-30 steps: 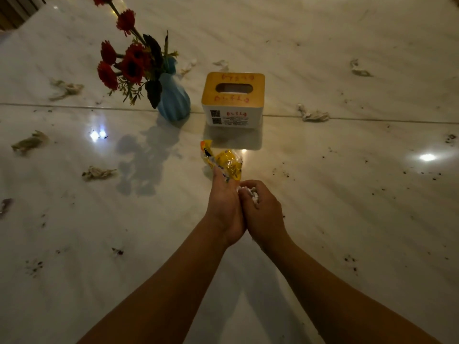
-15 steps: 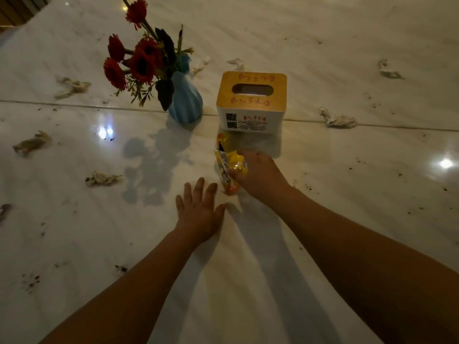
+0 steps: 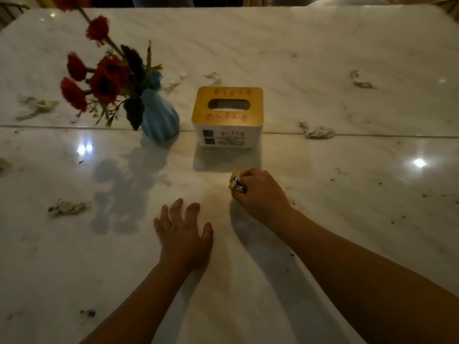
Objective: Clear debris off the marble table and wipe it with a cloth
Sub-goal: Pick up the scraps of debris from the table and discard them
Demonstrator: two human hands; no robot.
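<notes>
moved: since the last frame we've balled the yellow wrapper (image 3: 236, 182) into the right hand (image 3: 260, 194); less of it shows.
right hand: fingers curled round the wrapper, just in front of the tissue box (image 3: 227, 115).
left hand (image 3: 185, 237): fingers spread, palm down on the counter (image 3: 323, 58), holding nothing.
debris: crumpled paper scraps (image 3: 316, 131) lie left, right and behind the box; dark crumbs (image 3: 347, 180) on the right.
other: blue vase (image 3: 159, 120) with red flowers (image 3: 104, 80), left of the box.

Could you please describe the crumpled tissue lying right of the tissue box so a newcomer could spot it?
Find the wooden-topped tissue box mid-table. Follow the table seam rightwards to a crumpled white tissue. Only this scrap lies on the seam.
</notes>
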